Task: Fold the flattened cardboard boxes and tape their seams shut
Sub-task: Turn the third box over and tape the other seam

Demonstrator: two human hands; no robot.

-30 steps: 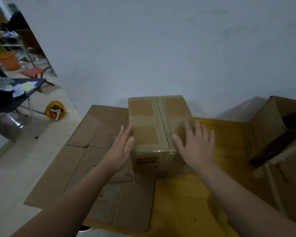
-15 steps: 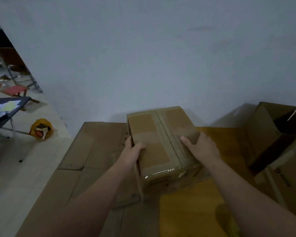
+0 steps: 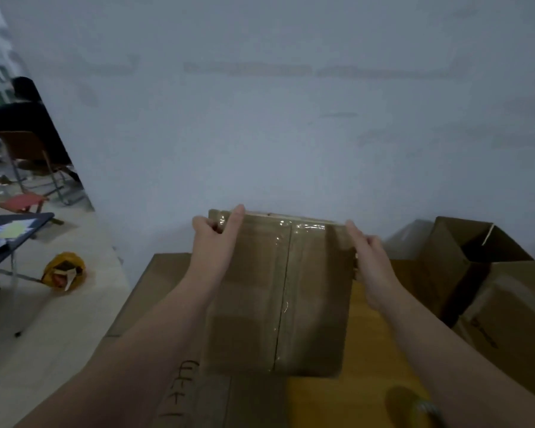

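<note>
A taped brown cardboard box is lifted off the table and tipped so its taped seam faces me, running from top to bottom. My left hand grips its upper left corner, thumb on the near face. My right hand grips the upper right edge. Clear tape shines along the seam and over the top edge. Flattened cardboard sheets lie under the box on the left, one with dark handwriting.
A yellow wooden table lies below. Open and stacked cardboard boxes stand at the right. A roll-like object sits blurred at the bottom right. On the floor at left are a yellow bag and a dark table; a person sits beyond.
Both hands went from resting flat on the box to gripping its sides. They have lifted it and tipped its taped face toward me. The camera has tilted upward.
</note>
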